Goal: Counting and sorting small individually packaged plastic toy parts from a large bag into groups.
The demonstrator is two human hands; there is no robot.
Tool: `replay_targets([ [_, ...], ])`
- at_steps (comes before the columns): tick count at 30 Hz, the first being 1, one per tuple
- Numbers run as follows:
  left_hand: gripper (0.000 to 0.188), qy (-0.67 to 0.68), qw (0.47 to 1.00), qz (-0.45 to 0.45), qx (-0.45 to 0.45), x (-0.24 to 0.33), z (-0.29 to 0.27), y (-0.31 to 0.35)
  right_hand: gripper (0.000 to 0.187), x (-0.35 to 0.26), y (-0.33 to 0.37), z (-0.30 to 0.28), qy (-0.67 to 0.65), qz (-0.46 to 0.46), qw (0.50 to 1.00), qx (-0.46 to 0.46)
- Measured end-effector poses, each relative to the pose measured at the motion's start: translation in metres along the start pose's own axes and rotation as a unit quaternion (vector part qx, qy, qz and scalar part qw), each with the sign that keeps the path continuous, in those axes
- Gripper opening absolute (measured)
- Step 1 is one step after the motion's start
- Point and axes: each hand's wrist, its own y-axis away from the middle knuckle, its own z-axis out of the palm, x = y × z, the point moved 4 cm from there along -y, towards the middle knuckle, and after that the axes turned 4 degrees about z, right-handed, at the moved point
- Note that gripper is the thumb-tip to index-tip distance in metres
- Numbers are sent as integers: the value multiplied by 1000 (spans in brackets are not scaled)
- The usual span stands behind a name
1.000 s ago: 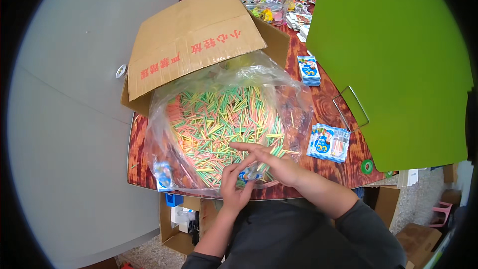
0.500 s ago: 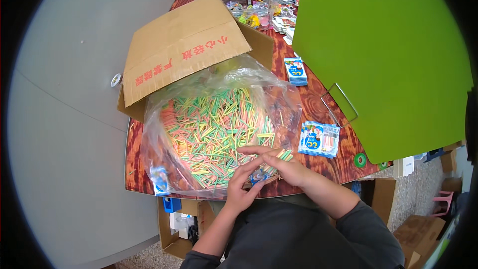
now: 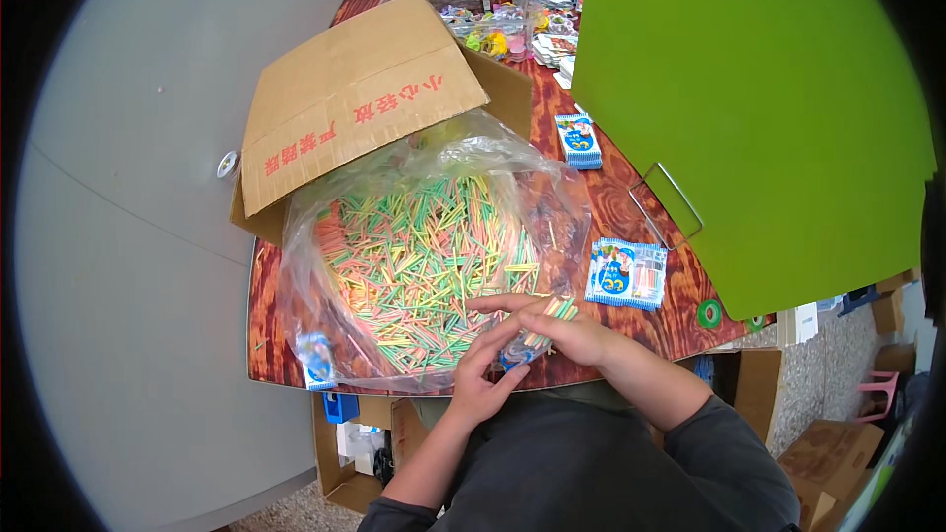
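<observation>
My left hand [image 3: 480, 379], at the near edge of the table, is closed round a small blue and clear packet [image 3: 516, 352], its thumb and fingers on either side. Against it, my right hand [image 3: 579, 338] grips a bundle of thin pastel sticks [image 3: 560, 309], which lies at the packet's upper end. How far the sticks reach inside is hidden by my fingers. Just beyond my hands spreads a large clear plastic bag [image 3: 552, 199], full of loose pink, yellow and green sticks [image 3: 424, 266].
A cardboard box [image 3: 360, 89] tilts over the bag's far side. To the right lie filled blue packets [image 3: 627, 274], a stack of packets [image 3: 578, 141], a wire handle [image 3: 673, 202] and green tape rolls [image 3: 709, 313]. A green panel [image 3: 749, 118] borders the right; a grey surface [image 3: 148, 236] the left.
The packet and the stick bundle have shifted slightly between my hands, and more of the clear packet shows. The whole view has moved a little; the rest looks the same.
</observation>
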Motion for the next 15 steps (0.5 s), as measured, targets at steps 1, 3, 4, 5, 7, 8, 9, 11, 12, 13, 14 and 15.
replay_targets([
  [1, 47, -4, 1000, -3, 18, 0, 0, 1, 45, -3, 1, 2, 0, 0, 1000, 0],
  [3, 42, -7, 999, -6, 36, 0, 0, 1, 38, -11, 3, 5, 149, -9, 989, 18],
  [4, 41, 14, 1000, 0, 24, -1, 1, 0, 38, -14, 3, 6, 149, -9, 989, 18],
  [5, 40, 34, 999, 6, 11, 0, 2, -1, 38, -19, 3, 8, 222, -47, 974, 20],
  [7, 38, 22, 999, 13, 23, 4, 3, -2, 40, -25, 4, 11, 293, -85, 952, 24],
  [8, 37, 9, 999, 22, 36, 6, 3, -3, 42, -26, 5, 12, 269, -84, 959, 16],
  [9, 37, 10, 999, 23, 34, 5, 5, -1, 44, -26, 6, 13, 244, -82, 966, 8],
  [11, 34, 98, 993, -9, 68, 1, 8, 2, 44, -22, 7, 9, 248, -120, 961, 28],
  [12, 34, 99, 993, -9, 68, 1, 9, 1, 43, -23, 9, 8, 250, -157, 954, 47],
  [13, 34, 78, 994, 3, 75, 2, 9, 0, 43, -21, 12, 7, 251, -156, 954, 47],
  [14, 33, 57, 995, 15, 82, 3, 8, -1, 44, -21, 15, 8, 339, -158, 925, 60],
  [15, 33, 59, 995, 15, 82, 3, 9, -4, 45, -20, 18, 10, 425, -159, 888, 74],
])
